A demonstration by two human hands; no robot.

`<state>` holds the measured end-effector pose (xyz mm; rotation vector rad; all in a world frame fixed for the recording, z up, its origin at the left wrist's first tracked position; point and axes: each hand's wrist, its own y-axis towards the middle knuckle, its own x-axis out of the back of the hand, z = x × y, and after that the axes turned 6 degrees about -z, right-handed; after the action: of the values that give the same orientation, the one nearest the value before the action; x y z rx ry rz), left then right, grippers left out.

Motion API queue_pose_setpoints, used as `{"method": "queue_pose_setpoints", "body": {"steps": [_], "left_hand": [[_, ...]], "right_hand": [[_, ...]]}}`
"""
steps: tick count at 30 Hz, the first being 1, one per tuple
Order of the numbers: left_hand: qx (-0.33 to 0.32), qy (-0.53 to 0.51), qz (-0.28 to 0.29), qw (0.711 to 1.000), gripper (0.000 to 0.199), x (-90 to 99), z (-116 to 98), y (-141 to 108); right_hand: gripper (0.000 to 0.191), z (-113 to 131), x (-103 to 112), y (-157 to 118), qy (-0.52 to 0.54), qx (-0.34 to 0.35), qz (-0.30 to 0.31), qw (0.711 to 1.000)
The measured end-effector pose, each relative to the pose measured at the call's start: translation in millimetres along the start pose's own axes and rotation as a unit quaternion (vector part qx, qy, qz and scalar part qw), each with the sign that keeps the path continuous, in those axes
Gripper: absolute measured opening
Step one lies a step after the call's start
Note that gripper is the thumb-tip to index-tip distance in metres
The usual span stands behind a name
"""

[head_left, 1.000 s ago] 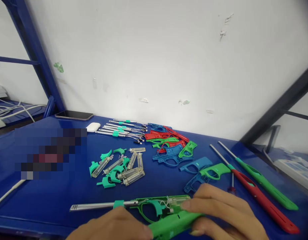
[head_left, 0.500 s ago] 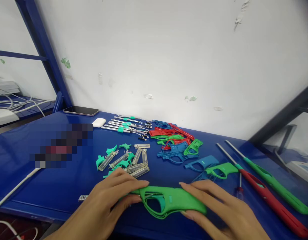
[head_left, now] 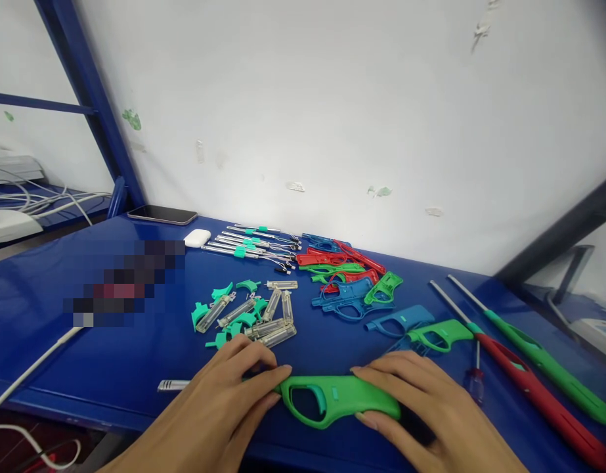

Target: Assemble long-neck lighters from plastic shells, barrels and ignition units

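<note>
A green gas lighter (head_left: 352, 397) lies sideways between my hands at the table's front, its two body halves pressed together and a teal trigger inside the finger loop. My left hand (head_left: 234, 394) pinches its front end between thumb and fingers; the metal tube tip (head_left: 172, 385) pokes out to the left beyond that hand. My right hand (head_left: 421, 407) grips the handle end, thumb below and fingers on top. Just past my left hand are clear fuel tanks (head_left: 278, 335) and teal triggers (head_left: 243, 320). Beyond my right hand rests a green lighter shell (head_left: 445, 334).
Metal tubes with wires (head_left: 248, 243) lie at the back, beside red, green and blue shells (head_left: 349, 289). Whole red (head_left: 529, 387) and green (head_left: 543, 355) lighters and a screwdriver (head_left: 476, 384) lie right. A phone (head_left: 162, 214), white case (head_left: 197, 238) and cable (head_left: 41, 360) are left.
The gap between the green lighter's body halves has closed under my hands. More of the metal tube shows to the left. The view has shifted slightly.
</note>
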<state>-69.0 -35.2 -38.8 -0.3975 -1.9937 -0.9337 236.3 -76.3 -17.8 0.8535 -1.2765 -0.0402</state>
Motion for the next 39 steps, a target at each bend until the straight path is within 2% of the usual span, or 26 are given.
{"method": "queue_pose_setpoints", "body": {"steps": [6, 12, 23, 29, 34, 37, 39], "left_hand": [[-0.036, 0.031, -0.022, 0.999, 0.047, -1.4, -0.5, 2.1], [-0.054, 0.055, -0.060, 0.995, 0.048, -2.0, -2.7, 1.0], [-0.043, 0.054, -0.031, 0.997, 0.053, -3.0, -4.7, 0.3], [-0.074, 0.128, -0.013, 0.989, 0.075, -8.4, -5.1, -4.9], [-0.073, 0.160, 0.021, 0.984, 0.083, -12.7, -3.4, -10.9], [-0.069, 0.157, 0.011, 0.985, 0.081, -13.7, -3.5, -11.8], [-0.057, 0.136, -0.003, 0.989, 0.072, -14.1, -4.0, -11.6]], "right_hand": [[0.038, -1.4, -1.4, -5.1, 0.003, -0.013, 0.017, 1.000], [0.038, -1.0, 0.9, -3.1, -0.001, -0.008, -0.018, 1.000], [0.040, -1.7, -0.9, -6.0, 0.005, -0.026, 0.008, 1.000], [0.048, 2.4, 1.4, -1.8, 0.017, -0.020, 0.005, 1.000], [0.044, 5.1, 2.7, -0.5, -0.003, 0.003, 0.013, 1.000], [0.043, 5.0, 1.8, -0.3, -0.009, 0.014, -0.002, 1.000], [0.042, 5.5, 0.6, -0.2, -0.011, 0.021, -0.017, 1.000]]}}
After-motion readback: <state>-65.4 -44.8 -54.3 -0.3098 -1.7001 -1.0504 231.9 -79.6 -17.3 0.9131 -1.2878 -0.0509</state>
